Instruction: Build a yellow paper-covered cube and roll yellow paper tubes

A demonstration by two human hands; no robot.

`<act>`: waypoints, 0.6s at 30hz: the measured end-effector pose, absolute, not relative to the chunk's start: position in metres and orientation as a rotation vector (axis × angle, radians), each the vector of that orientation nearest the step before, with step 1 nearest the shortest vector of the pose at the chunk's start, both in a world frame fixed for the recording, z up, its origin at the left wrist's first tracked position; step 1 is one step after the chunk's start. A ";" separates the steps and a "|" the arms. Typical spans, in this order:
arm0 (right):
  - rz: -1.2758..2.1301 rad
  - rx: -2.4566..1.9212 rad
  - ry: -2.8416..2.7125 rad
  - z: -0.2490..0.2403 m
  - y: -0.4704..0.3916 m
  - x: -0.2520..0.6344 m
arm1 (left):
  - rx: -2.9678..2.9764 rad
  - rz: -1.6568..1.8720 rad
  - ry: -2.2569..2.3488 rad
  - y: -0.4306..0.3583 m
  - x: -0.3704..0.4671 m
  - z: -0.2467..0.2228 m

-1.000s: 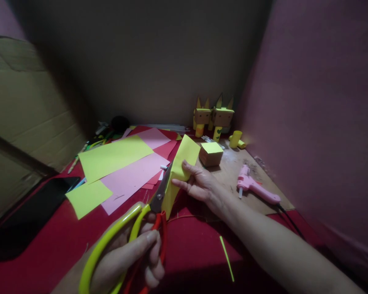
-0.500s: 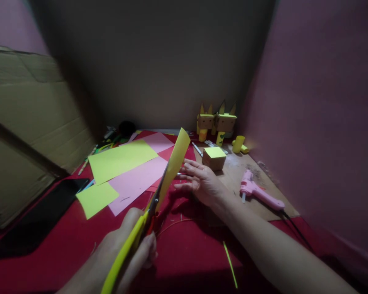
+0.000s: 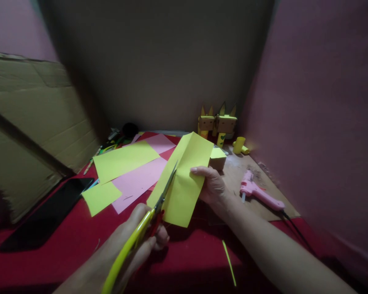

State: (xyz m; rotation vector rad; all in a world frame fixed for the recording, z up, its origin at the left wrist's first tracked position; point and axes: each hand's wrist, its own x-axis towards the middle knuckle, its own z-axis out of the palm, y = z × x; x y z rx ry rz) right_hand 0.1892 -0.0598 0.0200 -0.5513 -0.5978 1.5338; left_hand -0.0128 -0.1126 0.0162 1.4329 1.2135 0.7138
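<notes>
The paper (image 3: 188,183) is held up in front of the body, between the two hands. Its right edge is gripped by the right hand (image 3: 213,183), with the thumb laid on the front face and the other fingers mostly hidden behind. The scissors (image 3: 163,198) are grasped by the left hand (image 3: 147,237) around the yellow and red handles; the blades are pointed up and away, and one blade is seen across the front of the paper, left of the thumb.

Half a second ago the paper was seen as a narrow, curved band, and the right hand was spread beside it; now the broad face is turned to view and the edge has been taken between thumb and fingers. The box (image 3: 217,163), fully seen before, is now partly covered by the paper.

The paper is plain yellow, long and tilted, with a crease near its top and a slightly buckled face. Whether it is cut through along the blade cannot be told.
</notes>
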 end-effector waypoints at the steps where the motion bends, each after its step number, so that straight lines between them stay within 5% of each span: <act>1: 1.547 -0.547 -0.597 0.020 -0.060 0.190 | 1.419 0.718 1.212 -0.112 -0.010 0.014; 18: 1.589 -0.588 -0.538 0.018 -0.054 0.190 | 1.431 0.691 1.217 -0.107 -0.002 0.014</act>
